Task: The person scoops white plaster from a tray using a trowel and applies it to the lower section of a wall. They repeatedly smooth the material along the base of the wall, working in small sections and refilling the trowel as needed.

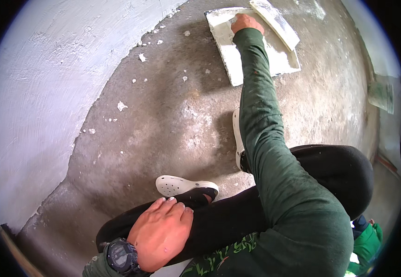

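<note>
1. White plastered wall (39, 92) on the left, meeting the bare concrete floor (173, 120).
2. Square plaster board (237, 60) lies flat on the floor, smeared white.
3. Trowel (276, 23) rests across the board's far right corner.
4. Right hand (245, 21) on the board's far edge; grip unclear.
5. Left hand (161, 233) flat, fingers spread, on the knee.

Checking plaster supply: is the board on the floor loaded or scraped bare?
Nearly bare: board shows only a thin white smear, no heap. Right hand presses on it beside the trowel.

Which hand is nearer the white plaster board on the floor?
Right. The right hand reaches out onto the plaster board; the left hand rests on the knee, far back from it.
</note>
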The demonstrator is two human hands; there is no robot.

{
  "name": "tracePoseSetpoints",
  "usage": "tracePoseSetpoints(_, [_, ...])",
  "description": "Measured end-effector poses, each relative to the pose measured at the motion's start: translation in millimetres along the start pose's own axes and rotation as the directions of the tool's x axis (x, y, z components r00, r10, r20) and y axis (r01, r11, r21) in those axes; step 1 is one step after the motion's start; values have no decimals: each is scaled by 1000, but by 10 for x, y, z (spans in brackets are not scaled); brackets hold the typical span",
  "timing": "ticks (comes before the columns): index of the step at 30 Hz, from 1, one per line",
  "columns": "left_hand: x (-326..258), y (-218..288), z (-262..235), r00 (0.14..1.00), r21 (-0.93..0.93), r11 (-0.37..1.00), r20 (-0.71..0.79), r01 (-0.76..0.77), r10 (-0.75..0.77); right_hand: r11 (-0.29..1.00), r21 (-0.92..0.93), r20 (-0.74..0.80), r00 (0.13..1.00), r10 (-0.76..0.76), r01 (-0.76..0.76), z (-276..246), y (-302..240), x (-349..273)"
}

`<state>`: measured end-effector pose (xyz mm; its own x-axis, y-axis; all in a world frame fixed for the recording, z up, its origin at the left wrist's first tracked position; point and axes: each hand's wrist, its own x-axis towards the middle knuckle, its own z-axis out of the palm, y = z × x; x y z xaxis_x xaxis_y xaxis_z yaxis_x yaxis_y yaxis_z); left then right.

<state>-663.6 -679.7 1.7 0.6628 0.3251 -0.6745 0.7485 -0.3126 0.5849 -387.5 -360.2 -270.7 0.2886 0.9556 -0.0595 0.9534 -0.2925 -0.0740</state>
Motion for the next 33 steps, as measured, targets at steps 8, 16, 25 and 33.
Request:
tracePoseSetpoints(8, [-51,6,58,1000,24,1000,-4,-17,17,987,120,66,991,-113,105,104,40,-42])
tracePoseSetpoints(16, [-41,18,55,1000,26,1000,18,2,-3,887,459,277,942,-188,42,578,543,372])
tracePoseSetpoints(25, [-28,41,44,1000,15,1000,0,5,-5,920,374,211,955,-209,118,432,393,309])
tracePoseSetpoints(33, [-16,59,43,1000,10,1000,12,17,-17,581,-84,158,586,-795,810,466,576,423])
